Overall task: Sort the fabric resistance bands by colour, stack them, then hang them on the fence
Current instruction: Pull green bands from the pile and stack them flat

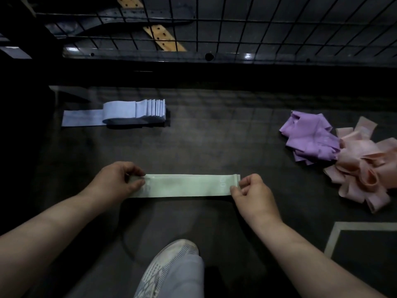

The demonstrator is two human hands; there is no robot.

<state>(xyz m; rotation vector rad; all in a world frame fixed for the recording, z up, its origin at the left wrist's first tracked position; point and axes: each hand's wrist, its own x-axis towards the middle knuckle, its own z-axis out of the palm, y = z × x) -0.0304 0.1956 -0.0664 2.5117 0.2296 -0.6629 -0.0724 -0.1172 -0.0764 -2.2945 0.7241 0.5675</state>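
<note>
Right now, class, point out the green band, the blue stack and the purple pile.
green band [184, 186]: head view, middle of the flat strip.
blue stack [150, 110]: head view, folded layers at its right end.
purple pile [309, 138]: head view, centre of the heap.

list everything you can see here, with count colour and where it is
green bands: small flat stack, count unclear, pale green, on the floor in front, pinched at both ends
blue bands: neat stack, count unclear, pale blue, floor at far left
purple bands: loose heap, count unclear, lilac, floor at right
pink bands: loose heap, count unclear, pale pink, floor at far right, touching the purple heap
fence: one, black wire grid, along the top
floor line: one, pale, lower right corner
shoe: one, white and grey, bottom centre
left hand: pinches the green bands' left end
right hand: pinches their right end
</note>
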